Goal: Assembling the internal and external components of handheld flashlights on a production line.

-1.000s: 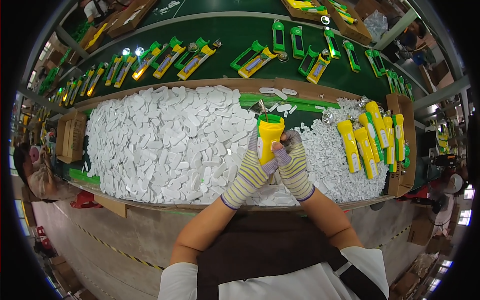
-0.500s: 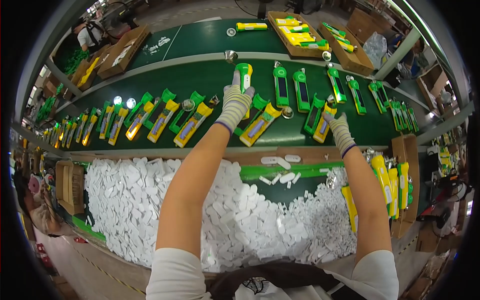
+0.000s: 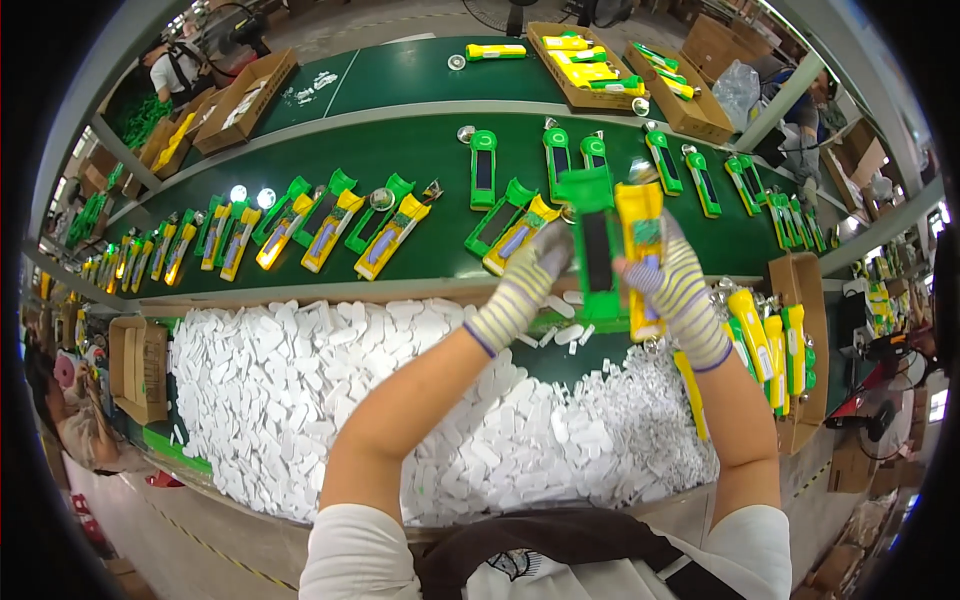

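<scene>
Holding the green shell [image 3: 592, 245] in the left hand [image 3: 525, 285] and the yellow shell [image 3: 641, 250] in the right hand [image 3: 672, 285], fingers pinching each, raised over the belt [image 3: 400, 150]. Looks like mating step; next needs edges aligned before pressing together.

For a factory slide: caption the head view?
Gloved left hand holds a green flashlight half, right hand a yellow one, above the green conveyor.

belt [image 3: 400, 150]: behind bench, rows of flashlight halves [image 3: 385, 235] lying on it
piece pile [image 3: 300, 390]: on bench, before belt, left of forearms
tray [image 3: 800, 350]: right of pile, flashlights [image 3: 760, 330] in it
box [image 3: 615, 75]: behind belt
</scene>
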The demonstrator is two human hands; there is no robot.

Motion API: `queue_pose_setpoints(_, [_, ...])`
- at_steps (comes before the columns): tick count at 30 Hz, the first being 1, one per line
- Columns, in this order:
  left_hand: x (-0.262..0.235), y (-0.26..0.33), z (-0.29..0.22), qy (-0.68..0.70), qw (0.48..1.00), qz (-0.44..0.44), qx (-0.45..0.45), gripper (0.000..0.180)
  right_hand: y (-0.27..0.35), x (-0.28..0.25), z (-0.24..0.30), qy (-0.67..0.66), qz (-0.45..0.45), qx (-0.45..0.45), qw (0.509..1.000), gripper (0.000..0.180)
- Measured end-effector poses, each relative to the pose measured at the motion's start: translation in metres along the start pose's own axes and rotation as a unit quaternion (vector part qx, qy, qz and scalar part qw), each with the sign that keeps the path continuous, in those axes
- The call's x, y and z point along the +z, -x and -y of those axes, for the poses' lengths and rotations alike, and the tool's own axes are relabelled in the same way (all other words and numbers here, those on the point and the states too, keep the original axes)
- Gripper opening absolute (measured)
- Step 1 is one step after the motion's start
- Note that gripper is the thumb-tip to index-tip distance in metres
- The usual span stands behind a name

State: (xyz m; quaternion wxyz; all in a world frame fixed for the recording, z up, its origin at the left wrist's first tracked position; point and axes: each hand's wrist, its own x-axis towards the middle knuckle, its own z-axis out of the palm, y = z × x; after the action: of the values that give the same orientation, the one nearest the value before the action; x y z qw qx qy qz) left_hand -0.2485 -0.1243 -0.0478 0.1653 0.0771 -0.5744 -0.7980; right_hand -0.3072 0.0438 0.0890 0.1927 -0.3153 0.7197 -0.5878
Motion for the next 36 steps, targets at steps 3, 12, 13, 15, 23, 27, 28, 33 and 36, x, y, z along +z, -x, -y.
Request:
queue_pose_setpoints(3, [0.039,0.102,-0.009,0.428,0.890,0.116,-0.106,0.050,0.067,0.036,0.018,-0.133,0.101,0.041,0.985,0.078])
queue_pose_setpoints(12, [0.034,0.297,-0.029,0.577,0.803,-0.099,-0.110,0.050,0.190,0.131,0.042,0.309,0.315,-0.154,0.884,0.048])
queue_pose_setpoints(13, [0.030,0.306,-0.040,0.568,0.802,-0.134,-0.124,0.047,0.200,0.144,0.037,0.349,0.388,-0.143,0.841,0.043])
queue_pose_setpoints(15, [0.007,0.319,-0.019,0.513,0.835,-0.159,-0.122,0.048,0.205,0.159,0.015,0.237,0.407,-0.146,0.870,0.034])
queue_pose_setpoints(23, [-0.037,0.313,-0.049,0.414,0.879,-0.190,-0.140,0.057,0.060,0.133,-0.079,0.512,0.259,-0.174,0.800,0.032])
queue_pose_setpoints(27, [-0.037,0.308,-0.059,0.299,0.917,-0.226,-0.136,0.054,0.060,0.163,-0.085,0.638,0.262,-0.194,0.697,0.021])
queue_pose_setpoints(28, [-0.036,0.308,-0.064,0.279,0.922,-0.233,-0.136,0.053,0.058,0.162,-0.083,0.614,0.260,-0.203,0.717,0.022])
queue_pose_setpoints(33, [-0.020,0.309,-0.063,0.269,0.938,-0.204,-0.079,0.041,0.102,0.140,-0.065,0.130,0.129,-0.091,0.979,0.021])
queue_pose_setpoints(36, [-0.003,0.301,-0.048,0.175,0.966,-0.187,-0.047,0.039,0.139,0.143,-0.012,-0.068,0.081,0.037,0.994,0.024])
